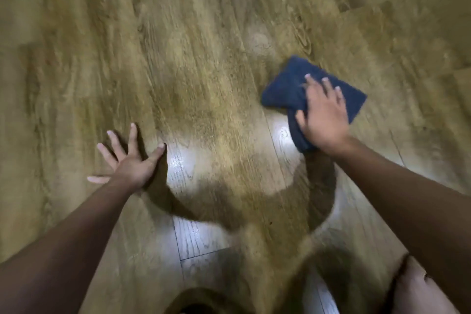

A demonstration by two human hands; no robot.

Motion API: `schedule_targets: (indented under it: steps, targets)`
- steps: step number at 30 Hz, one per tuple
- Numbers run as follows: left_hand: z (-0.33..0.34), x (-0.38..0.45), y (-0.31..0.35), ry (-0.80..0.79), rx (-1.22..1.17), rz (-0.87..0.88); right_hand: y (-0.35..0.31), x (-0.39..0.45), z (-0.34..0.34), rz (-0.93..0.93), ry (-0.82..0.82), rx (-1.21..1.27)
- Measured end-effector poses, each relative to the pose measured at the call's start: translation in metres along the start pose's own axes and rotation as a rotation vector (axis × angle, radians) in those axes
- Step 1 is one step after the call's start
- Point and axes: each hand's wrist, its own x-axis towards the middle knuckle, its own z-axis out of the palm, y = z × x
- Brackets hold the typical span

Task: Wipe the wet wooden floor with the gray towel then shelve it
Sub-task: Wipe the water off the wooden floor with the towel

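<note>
The gray towel (288, 86), dark blue-gray and folded flat, lies on the wooden floor (204, 46) right of centre. My right hand (325, 115) presses down on its near half, fingers spread over the cloth. My left hand (130, 160) rests flat on the bare planks to the left, fingers splayed, holding nothing. Between the hands, glossy wet patches (178, 168) reflect light. The picture is blurred by motion.
Brown wood-grain planks fill the whole view. My own shadow falls across the floor between my arms. A knee (418, 290) shows at the bottom right corner. A dark rounded shape sits at the bottom edge near the centre.
</note>
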Motion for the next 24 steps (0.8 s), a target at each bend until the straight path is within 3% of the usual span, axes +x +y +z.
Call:
schedule_targets:
  steps: [3, 6, 10, 13, 16, 18, 22, 24]
  targets:
    - [-0.004, 0.0, -0.004, -0.055, -0.011, 0.008, -0.019, 0.009, 0.004, 0.18, 0.059, 0.061]
    - [-0.008, 0.0, -0.005, -0.098, -0.043, 0.033, -0.065, -0.021, 0.016, 0.212, 0.096, 0.085]
    - [-0.014, 0.002, -0.004, -0.166, -0.046, 0.019, -0.165, -0.101, 0.044, -0.051, -0.034, 0.01]
    - [-0.016, 0.001, -0.003, -0.191, -0.037, 0.029, -0.248, -0.182, 0.074, -0.405, -0.197, 0.063]
    - [-0.018, 0.0, -0.004, -0.212, -0.052, 0.05, -0.297, -0.228, 0.094, -0.717, -0.196, 0.006]
    - [-0.018, 0.0, -0.005, -0.224, -0.059, 0.066, -0.302, -0.224, 0.1, -0.858, -0.173, -0.05]
    - [-0.018, 0.0, -0.006, -0.199, -0.107, 0.087, -0.258, -0.169, 0.09, -0.995, -0.287, -0.172]
    - [-0.021, 0.001, -0.009, -0.163, -0.143, 0.097, -0.223, -0.132, 0.08, -0.911, -0.25, -0.136]
